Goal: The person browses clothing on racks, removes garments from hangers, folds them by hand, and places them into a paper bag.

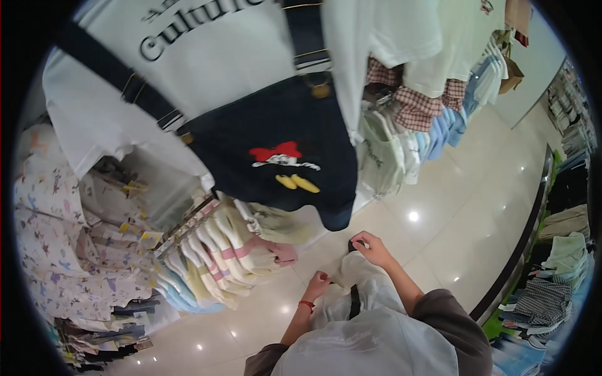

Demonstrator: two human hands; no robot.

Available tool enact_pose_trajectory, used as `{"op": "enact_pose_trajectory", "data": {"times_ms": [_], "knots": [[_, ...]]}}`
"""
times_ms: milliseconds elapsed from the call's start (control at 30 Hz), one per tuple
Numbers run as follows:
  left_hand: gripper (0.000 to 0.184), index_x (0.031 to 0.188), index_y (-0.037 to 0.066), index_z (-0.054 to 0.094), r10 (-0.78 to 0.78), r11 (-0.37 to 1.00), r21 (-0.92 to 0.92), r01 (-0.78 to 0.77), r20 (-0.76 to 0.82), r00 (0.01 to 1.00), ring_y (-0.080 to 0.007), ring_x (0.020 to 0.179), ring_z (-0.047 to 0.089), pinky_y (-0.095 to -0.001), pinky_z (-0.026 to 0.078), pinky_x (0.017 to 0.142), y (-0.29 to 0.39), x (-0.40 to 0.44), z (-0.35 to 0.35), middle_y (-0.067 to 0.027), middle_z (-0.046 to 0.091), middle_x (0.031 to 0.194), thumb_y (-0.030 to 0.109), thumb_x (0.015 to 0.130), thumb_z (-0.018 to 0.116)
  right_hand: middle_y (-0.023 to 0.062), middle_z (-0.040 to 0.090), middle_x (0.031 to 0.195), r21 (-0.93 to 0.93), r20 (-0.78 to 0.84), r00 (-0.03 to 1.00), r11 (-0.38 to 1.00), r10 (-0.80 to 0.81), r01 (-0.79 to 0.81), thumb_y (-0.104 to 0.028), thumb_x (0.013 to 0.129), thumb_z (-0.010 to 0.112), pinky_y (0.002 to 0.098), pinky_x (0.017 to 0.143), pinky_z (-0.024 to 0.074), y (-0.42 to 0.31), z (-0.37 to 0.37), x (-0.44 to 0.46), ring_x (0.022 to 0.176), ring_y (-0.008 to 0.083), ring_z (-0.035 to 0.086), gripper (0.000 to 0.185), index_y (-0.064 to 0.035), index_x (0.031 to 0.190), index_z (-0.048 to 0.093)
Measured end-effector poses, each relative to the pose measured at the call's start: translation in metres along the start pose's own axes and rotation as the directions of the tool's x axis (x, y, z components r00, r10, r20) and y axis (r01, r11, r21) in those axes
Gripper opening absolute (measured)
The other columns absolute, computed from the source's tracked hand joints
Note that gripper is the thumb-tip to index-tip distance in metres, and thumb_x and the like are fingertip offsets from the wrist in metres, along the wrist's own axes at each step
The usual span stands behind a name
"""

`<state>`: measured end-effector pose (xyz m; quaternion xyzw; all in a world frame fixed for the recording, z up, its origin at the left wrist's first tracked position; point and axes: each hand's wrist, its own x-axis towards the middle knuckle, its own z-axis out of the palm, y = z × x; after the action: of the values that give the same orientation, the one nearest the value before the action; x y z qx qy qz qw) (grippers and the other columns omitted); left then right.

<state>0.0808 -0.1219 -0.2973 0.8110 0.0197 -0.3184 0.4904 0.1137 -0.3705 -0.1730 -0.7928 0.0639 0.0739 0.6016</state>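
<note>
Curling its fingers below the navy overalls (251,131), the left hand (316,286) is hanging low; the right hand (372,250) is bending its own nearer them, any grip unclear. Good handling is probably needing relaxed, opened fingers. The overalls are hanging over a white shirt (232,81); right of them, farther, checked garments (417,109) are hanging.

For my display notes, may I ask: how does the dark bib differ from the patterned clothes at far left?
The bib is dark; the patterned clothes are pale. The bib carries a large red bow; the patterned clothes are finely printed all over. Both hang on display.
</note>
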Motion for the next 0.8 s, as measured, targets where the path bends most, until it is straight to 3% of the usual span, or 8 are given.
{"op": "enact_pose_trajectory", "data": {"times_ms": [133, 200, 267, 367, 467, 567, 733, 800], "knots": [[0.052, 0.113, 0.0, 0.037, 0.213, 0.956, -0.154, -0.251, -0.227, 0.95, -0.0223, 0.097, 0.051, -0.0317, 0.043, 0.08, 0.095, 0.015, 0.003, -0.0128, 0.049, 0.105, 0.017, 0.074, 0.067, 0.0056, 0.059, 0.09, 0.146, -0.109, 0.994, 0.989, 0.026, -0.01, -0.008, 0.084, 0.054, 0.0296, 0.083, 0.0443, 0.031, -0.039, -0.004, 0.088, 0.014, 0.056, 0.012, -0.0023, 0.095, 0.056], [0.07, 0.121, -0.003, 0.028, 0.452, 0.866, 0.001, -0.499, -0.424, 0.785, -0.0259, 0.109, 0.041, -0.0348, 0.037, 0.09, 0.148, 0.027, -0.002, -0.0162, 0.038, 0.118, 0.016, 0.07, 0.072, 0.0052, 0.059, 0.091, 0.152, -0.114, 0.993, 0.988, 0.041, -0.024, -0.007, 0.084, 0.054, 0.03, 0.083, 0.0443, 0.023, -0.065, 0.001, 0.088, 0.0137, 0.056, 0.013, -0.0017, 0.096, 0.056], [0.077, 0.123, -0.006, 0.025, 0.553, 0.795, 0.131, -0.592, -0.559, 0.619, -0.0282, 0.11, 0.038, -0.0363, 0.032, 0.094, 0.219, 0.034, -0.009, -0.0189, 0.034, 0.119, 0.016, 0.068, 0.074, 0.0055, 0.059, 0.095, 0.086, -0.078, 0.997, 0.996, -0.021, 0.027, -0.009, 0.084, 0.054, 0.03, 0.084, 0.044, 0.015, -0.09, 0.009, 0.09, 0.0144, 0.055, 0.014, -0.0014, 0.096, 0.055], [0.067, 0.12, -0.008, 0.031, 0.608, 0.758, 0.375, -0.534, -0.703, 0.37, -0.0329, 0.107, 0.043, -0.0379, 0.034, 0.091, 0.279, 0.07, -0.007, -0.0221, 0.04, 0.116, 0.019, 0.072, 0.07, 0.0057, 0.058, 0.097, -0.011, 0.008, 0.987, 0.987, -0.159, 0.159, -0.011, 0.084, 0.056, 0.0305, 0.086, 0.043, -0.006, -0.14, 0.023, 0.094, 0.0154, 0.055, 0.016, -0.0014, 0.097, 0.055], [0.046, 0.111, -0.01, 0.043, 0.503, 0.83, 0.245, -0.502, -0.719, 0.48, -0.0366, 0.098, 0.05, -0.0371, 0.039, 0.085, 0.312, 0.096, -0.006, -0.024, 0.051, 0.106, 0.019, 0.08, 0.061, 0.0062, 0.057, 0.099, -0.034, 0.073, 0.981, 0.982, -0.181, 0.184, -0.012, 0.082, 0.059, 0.0314, 0.088, 0.0419, -0.016, -0.18, 0.028, 0.098, 0.0168, 0.054, 0.022, -0.0016, 0.1, 0.053], [0.032, 0.102, -0.009, 0.05, 0.521, 0.822, 0.295, -0.487, -0.735, 0.434, -0.0389, 0.089, 0.053, -0.0363, 0.041, 0.079, 0.33, 0.094, 0.008, -0.0235, 0.056, 0.099, 0.018, 0.085, 0.054, 0.0081, 0.053, 0.106, 0.076, 0.072, 0.972, 0.973, -0.223, 0.217, -0.014, 0.079, 0.063, 0.033, 0.09, 0.0406, -0.013, -0.204, 0.046, 0.103, 0.0191, 0.052, 0.036, -0.0022, 0.108, 0.047], [0.021, 0.095, -0.002, 0.053, 0.647, 0.763, 0.425, -0.488, -0.504, 0.572, -0.032, 0.093, 0.051, -0.0351, 0.041, 0.082, 0.32, 0.06, 0.015, -0.017, 0.054, 0.096, 0.01, 0.079, 0.059, 0.0133, 0.04, 0.124, 0.238, 0.108, 0.918, 0.906, -0.383, 0.35, -0.019, 0.072, 0.072, 0.0363, 0.094, 0.0364, -0.064, -0.206, 0.093, 0.113, 0.0243, 0.045, 0.069, -0.004, 0.123, 0.03], [0.03, 0.103, 0.0, 0.051, 0.636, 0.727, 0.396, -0.561, -0.695, 0.336, -0.0282, 0.103, 0.047, -0.035, 0.039, 0.088, 0.321, 0.038, -0.006, -0.0151, 0.049, 0.107, 0.009, 0.077, 0.061, 0.0159, 0.036, 0.129, 0.309, 0.072, 0.865, 0.836, -0.496, 0.454, -0.021, 0.07, 0.074, 0.0376, 0.098, 0.0329, -0.097, -0.202, 0.12, 0.118, 0.0267, 0.04, 0.079, -0.0037, 0.128, 0.023]]}}
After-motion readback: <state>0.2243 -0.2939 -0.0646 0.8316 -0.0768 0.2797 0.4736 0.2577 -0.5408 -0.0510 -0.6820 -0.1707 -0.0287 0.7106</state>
